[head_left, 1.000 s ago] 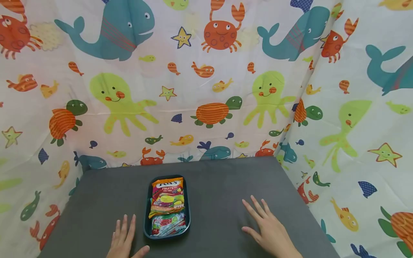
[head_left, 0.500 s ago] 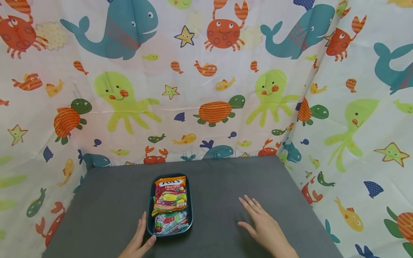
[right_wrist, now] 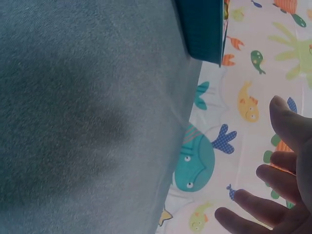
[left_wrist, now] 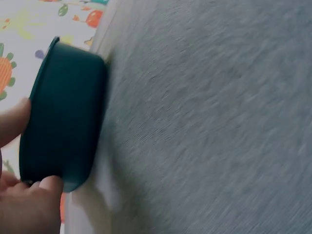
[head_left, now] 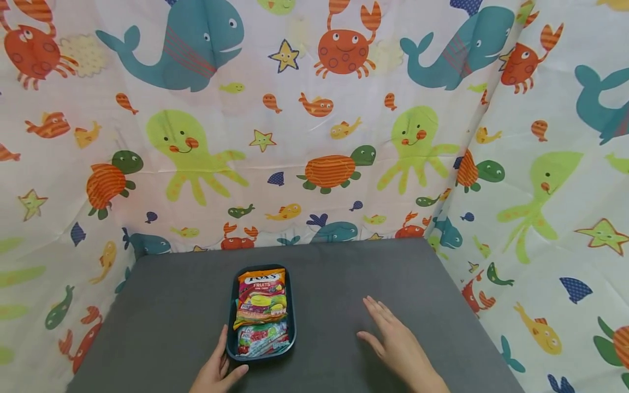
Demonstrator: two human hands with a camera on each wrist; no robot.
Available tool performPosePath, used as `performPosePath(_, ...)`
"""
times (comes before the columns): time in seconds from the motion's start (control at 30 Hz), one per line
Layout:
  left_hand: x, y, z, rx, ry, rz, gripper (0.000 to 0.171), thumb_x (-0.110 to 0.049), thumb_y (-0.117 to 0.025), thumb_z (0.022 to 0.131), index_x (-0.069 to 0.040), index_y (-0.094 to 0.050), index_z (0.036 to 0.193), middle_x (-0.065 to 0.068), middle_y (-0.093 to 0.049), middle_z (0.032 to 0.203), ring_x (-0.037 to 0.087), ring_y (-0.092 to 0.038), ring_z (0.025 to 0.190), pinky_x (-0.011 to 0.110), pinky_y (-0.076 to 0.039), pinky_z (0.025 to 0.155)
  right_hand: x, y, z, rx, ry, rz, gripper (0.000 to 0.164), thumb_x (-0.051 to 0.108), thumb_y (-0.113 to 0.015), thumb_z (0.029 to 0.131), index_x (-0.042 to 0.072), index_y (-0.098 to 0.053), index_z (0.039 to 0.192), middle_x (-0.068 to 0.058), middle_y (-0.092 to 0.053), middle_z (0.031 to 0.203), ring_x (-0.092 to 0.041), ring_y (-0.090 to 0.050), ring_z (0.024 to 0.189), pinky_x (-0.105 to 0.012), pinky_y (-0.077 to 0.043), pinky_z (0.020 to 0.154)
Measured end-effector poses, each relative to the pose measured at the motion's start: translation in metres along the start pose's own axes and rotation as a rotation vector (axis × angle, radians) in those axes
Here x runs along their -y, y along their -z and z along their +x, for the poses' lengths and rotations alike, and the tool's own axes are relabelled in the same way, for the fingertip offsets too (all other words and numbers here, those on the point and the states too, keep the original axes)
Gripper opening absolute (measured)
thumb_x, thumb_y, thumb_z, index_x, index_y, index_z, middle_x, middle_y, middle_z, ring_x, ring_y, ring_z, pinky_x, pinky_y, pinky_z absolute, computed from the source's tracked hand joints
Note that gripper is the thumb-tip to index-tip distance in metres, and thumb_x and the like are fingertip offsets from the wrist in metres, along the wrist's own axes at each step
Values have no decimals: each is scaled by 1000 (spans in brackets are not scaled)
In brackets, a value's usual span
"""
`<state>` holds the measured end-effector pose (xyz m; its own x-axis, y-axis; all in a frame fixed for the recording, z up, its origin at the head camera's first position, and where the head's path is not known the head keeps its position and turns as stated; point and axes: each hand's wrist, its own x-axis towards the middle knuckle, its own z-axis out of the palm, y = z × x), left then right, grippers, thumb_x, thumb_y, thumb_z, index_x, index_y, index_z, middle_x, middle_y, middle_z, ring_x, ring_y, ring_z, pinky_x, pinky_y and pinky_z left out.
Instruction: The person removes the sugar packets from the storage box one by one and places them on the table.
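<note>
A dark teal plastic tub [head_left: 294,314] stands left of centre on the grey table. Inside it an orange Fox's Fruits candy packet [head_left: 260,297] overlaps a green and red packet [head_left: 262,338]. My left hand [head_left: 216,368] grips the tub's near left corner, fingers along the left side and thumb by the near end. In the left wrist view, thumb and fingers [left_wrist: 51,185] sit at the tub wall [left_wrist: 68,112]. My right hand [head_left: 395,344] is held over the table to the tub's right, fingers extended and holding nothing.
The grey table [head_left: 334,284] reaches back to a white curtain [head_left: 295,120] printed with sea animals. More of this curtain hangs along the left and right sides. In the right wrist view, the tub's outer wall [right_wrist: 202,29] shows at the top.
My left hand has moved right and forward from beside the tub to grip its near left corner. My right hand has shifted slightly left. The head view has turned a little left.
</note>
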<state>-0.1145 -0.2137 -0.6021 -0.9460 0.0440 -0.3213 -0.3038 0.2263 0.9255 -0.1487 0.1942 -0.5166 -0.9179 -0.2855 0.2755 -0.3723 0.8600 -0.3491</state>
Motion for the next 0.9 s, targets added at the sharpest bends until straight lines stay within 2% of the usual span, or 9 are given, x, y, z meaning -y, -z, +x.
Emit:
performPosePath(0.13,1,-5,-1,-63,-15,-10,108,-37,-71,84,-13,10,152,22,7,158,42,-10,142,55,-31,111,4,0,2,-14,-2,20,70,42,-75,79,18,-49,140,-1,-50,143,-20,-53,127,-42,-51,100)
performPosePath(0.23,0,-6,-3,-89,-13,-31,108,-35,-71,84,-11,9,152,22,7,157,44,-8,142,58,-29,111,7,0,5,-9,-10,42,68,41,-74,80,17,-51,138,-2,-51,142,-18,-55,124,-41,-52,98)
performPosePath(0.37,0,-7,-5,-112,-13,-31,106,-35,-71,85,-10,7,153,24,4,157,45,-9,141,59,-30,110,10,-1,8,-47,13,59,63,39,-75,80,15,-55,135,-4,-55,138,-19,-58,120,-39,-54,95)
performPosePath(0.63,3,-13,0,-164,6,-11,114,-42,-77,77,-12,2,153,19,-4,159,38,-17,143,44,-38,109,15,-3,13,-106,35,63,59,36,-77,78,10,-61,128,-7,-60,131,-21,-62,114,-40,-56,92)
performPosePath(0.73,5,-14,1,-177,2,10,111,-42,-76,77,-12,-1,153,18,-6,159,37,-19,142,43,-39,107,18,-2,16,-124,44,65,57,36,-77,78,8,-62,126,-8,-62,128,-21,-64,111,-39,-57,91)
performPosePath(0.9,3,-13,0,-189,9,-12,109,-40,-76,78,-12,-3,154,16,-5,159,38,-18,142,45,-36,109,25,0,23,-131,57,82,55,37,-74,81,7,-63,125,-10,-64,125,-21,-65,109,-38,-57,90)
